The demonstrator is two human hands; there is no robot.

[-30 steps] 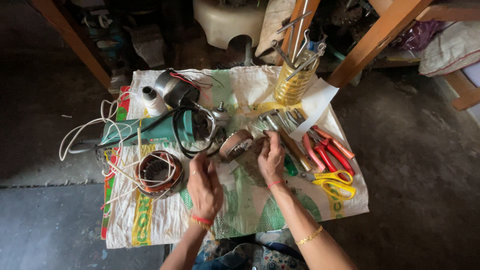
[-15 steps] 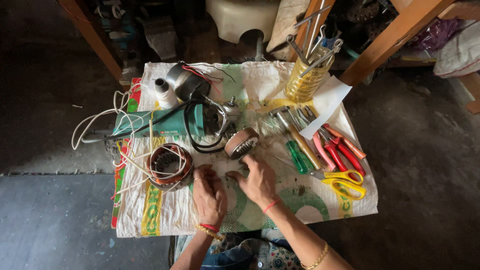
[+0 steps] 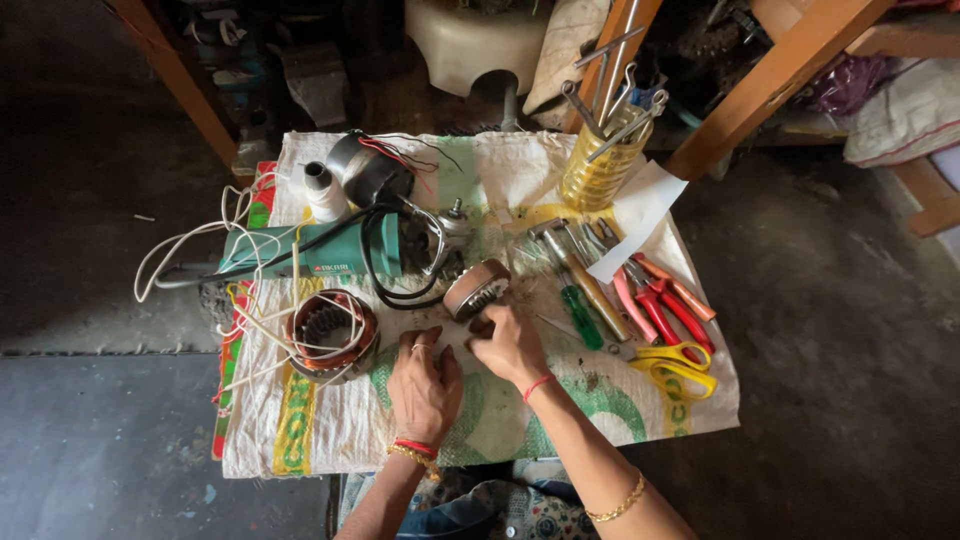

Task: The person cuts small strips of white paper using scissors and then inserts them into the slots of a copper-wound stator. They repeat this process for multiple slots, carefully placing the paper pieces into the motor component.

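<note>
Right hand (image 3: 510,345), closed over a small part near the table's middle, touches the round motor housing (image 3: 476,289); left hand (image 3: 424,385) rests flat, holding nothing. The copper-wound stator (image 3: 331,332) sits beside it; its loose white leads could likely snag a sleeve.

Green angle grinder (image 3: 320,255), copper-wound stator (image 3: 330,332), yellow scissors (image 3: 680,362) — red pliers (image 3: 668,305), thread spool (image 3: 322,190)

Left hand (image 3: 424,385) palm down, fingers loosely curled, right hand (image 3: 510,345) curled, wrists close together
</note>
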